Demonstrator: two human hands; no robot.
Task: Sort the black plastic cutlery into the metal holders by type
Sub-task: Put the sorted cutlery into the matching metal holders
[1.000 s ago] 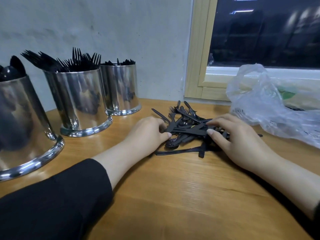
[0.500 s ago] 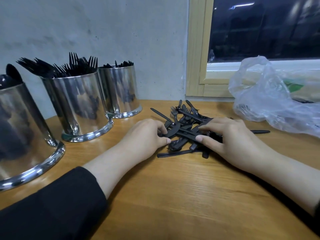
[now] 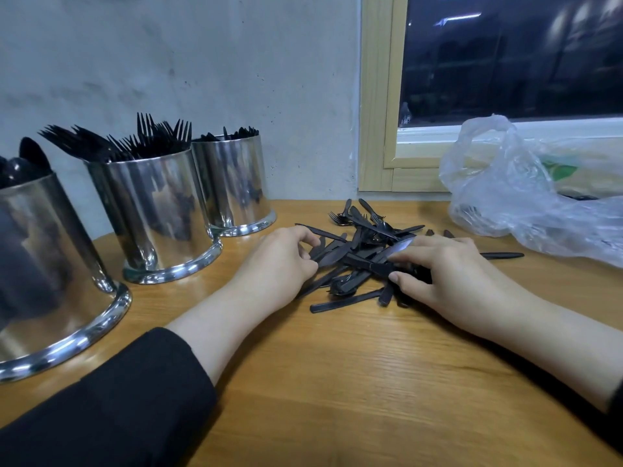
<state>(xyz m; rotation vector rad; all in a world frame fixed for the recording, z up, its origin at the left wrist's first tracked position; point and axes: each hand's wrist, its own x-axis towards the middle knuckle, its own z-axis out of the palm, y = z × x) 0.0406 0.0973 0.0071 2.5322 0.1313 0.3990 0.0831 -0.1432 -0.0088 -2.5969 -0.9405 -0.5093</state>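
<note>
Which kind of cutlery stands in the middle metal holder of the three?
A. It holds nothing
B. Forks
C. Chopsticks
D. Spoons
B: black tines stick up above the rim of the middle holder; the near holder shows rounded spoon bowls instead.

Likely food-service back room or canteen prep corner, not certain. Evidence: three shiny metal holders (image 3: 161, 210) in row left of left hand (image 3: 279, 261), bulk-stocked with black disposable forks (image 3: 148, 139) and other cutlery. Loose heap of black plastic cutlery (image 3: 357, 254) between both hands on wooden tabletop (image 3: 337, 382). Thin clear plastic bag (image 3: 526, 197) beyond right hand (image 3: 448, 281). Bare rough grey wall (image 3: 202, 79) behind holders. Pale wood-framed window (image 3: 377, 129), dark outside, ceiling strip lights reflected in glass.
</note>
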